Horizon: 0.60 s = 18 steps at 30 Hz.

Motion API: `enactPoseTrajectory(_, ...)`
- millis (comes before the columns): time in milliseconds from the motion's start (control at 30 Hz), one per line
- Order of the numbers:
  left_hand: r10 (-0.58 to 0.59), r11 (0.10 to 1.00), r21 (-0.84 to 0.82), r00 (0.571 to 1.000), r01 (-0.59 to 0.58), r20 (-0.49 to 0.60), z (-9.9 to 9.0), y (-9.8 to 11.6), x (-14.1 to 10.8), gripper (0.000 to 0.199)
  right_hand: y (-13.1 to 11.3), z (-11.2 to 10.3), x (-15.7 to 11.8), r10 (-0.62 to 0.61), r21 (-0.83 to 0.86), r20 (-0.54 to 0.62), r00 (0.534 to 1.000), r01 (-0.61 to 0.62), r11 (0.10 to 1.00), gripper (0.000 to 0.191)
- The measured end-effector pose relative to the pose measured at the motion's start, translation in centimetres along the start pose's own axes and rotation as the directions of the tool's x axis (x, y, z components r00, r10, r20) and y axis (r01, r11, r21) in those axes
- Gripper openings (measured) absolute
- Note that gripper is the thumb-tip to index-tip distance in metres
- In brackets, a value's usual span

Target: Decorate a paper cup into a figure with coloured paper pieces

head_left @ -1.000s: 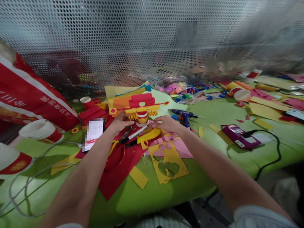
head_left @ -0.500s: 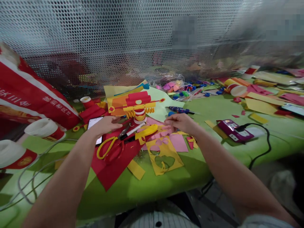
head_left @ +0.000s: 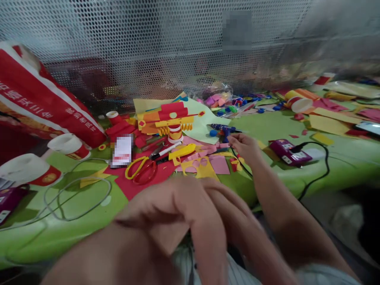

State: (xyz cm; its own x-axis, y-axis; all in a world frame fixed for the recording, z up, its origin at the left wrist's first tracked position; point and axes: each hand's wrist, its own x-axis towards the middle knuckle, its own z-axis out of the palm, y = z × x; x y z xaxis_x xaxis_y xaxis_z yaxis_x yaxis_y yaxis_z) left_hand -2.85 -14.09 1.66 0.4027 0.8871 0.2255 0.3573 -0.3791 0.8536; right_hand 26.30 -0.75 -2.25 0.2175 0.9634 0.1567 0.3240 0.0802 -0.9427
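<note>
My left hand point(head_left: 190, 206) is raised close to the camera, large and partly blurred, its fingers bent downward and apart with nothing visible in them. My right hand point(head_left: 244, 145) reaches across the table, fingertips drawn together at the handle of a blue glue gun point(head_left: 227, 130) whose black cord trails below. To the glue gun's left stands a red-and-yellow paper cup figure point(head_left: 175, 132) with pleated yellow paper. Scissors point(head_left: 141, 170) with yellow and red handles, a white marker point(head_left: 168, 149) and a yellow utility knife point(head_left: 182, 152) lie before it. Yellow cut-out paper point(head_left: 202, 168) is partly hidden behind my left hand.
A phone point(head_left: 122, 150), paper cups point(head_left: 69, 146) and a large red bag point(head_left: 44, 95) are on the left, with a looped white cable point(head_left: 77, 217). To the right sits a purple power strip point(head_left: 289, 152) with a black plug. Perforated metal mesh point(head_left: 178, 47) rises behind.
My left hand has left the scissors area and come back toward my body, close to the camera. My right hand has shifted right to the glue gun's handle. The camera view has shifted a little.
</note>
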Motion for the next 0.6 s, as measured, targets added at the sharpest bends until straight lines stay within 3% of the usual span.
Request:
enactPoseTrajectory(133, 0.119, 0.987, -0.122, 0.984, -0.103, 0.132, 1.5, 4.8, 2.5, 0.01, 1.2, -1.4, 0.4, -0.03, -0.184, -0.019, 0.999, 0.026, 0.983, 0.014)
enactPoseTrajectory(167, 0.088, 0.995, -0.062, 0.993, -0.083, 0.084, 1.8, 5.2, 3.7, 0.006, 1.6, -2.0, 0.6, -0.048, -0.263, -0.022, 0.999, 0.04, 0.964, 0.014)
enactPoseTrajectory(233, 0.007, 0.992, 0.125, 1.0, -0.009, 0.014, 2.6, 4.9, 6.2, 0.012, 2.2, -3.2, 1.0, -0.068, -0.422, -0.025, 0.997, 0.051, 0.905, 0.016)
enactPoseTrajectory(267, 0.025, 0.976, 0.217, 1.0, -0.029, 0.018, 3.1, 4.3, 7.4, 0.015, 2.4, -3.7, 1.1, -0.068, -0.497, -0.012, 0.998, 0.053, 0.866, 0.017)
enactPoseTrajectory(333, 0.054, 0.919, 0.385, 0.994, -0.085, 0.091, 4.1, 2.8, 9.5, 0.021, 2.8, -4.8, 1.4, -0.053, -0.602, 0.04, 0.998, 0.067, 0.796, 0.018)
enactPoseTrajectory(400, -0.004, 0.83, 0.552, 0.989, -0.077, 0.145, 5.0, 1.4, 11.2, 0.023, 2.9, -5.5, 1.6, -0.035, -0.66, 0.119, 0.992, 0.105, 0.744, 0.019)
enactPoseTrajectory(500, -0.113, 0.714, 0.697, 0.973, -0.062, 0.202, 6.1, 0.3, 13.1, 0.023, 3.0, -6.1, 1.8, 0.005, -0.71, 0.24, 0.971, 0.172, 0.682, 0.021)
enactPoseTrajectory(600, -0.14, 0.633, 0.764, 0.952, -0.125, 0.272, 7.1, 0.1, 14.8, 0.025, 2.9, -6.1, 2.2, 0.026, -0.737, 0.334, 0.942, 0.243, 0.631, 0.022)
